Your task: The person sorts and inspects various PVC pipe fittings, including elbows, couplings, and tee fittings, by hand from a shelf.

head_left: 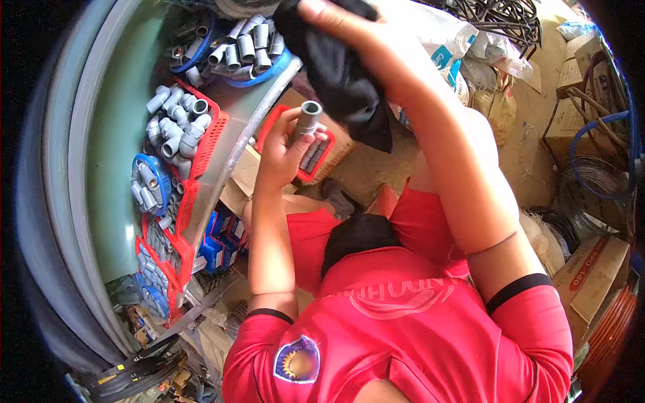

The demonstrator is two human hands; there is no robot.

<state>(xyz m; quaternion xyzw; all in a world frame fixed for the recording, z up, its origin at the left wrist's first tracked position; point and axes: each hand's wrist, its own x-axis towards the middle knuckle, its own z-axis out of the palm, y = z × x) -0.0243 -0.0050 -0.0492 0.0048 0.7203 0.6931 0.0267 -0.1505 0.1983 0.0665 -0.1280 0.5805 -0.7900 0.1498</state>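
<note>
Right hand (353,30) grips black cloth (339,74); left hand (285,148) holds grey fitting (308,119).

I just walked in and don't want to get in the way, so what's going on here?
A person holds a short grey pipe fitting in the left hand, its open end facing up, and a bunched black cloth in the right hand. Beyond the left hand, a small red basket holds more grey pieces. To the left, red baskets and blue baskets hold many similar fittings.
</note>
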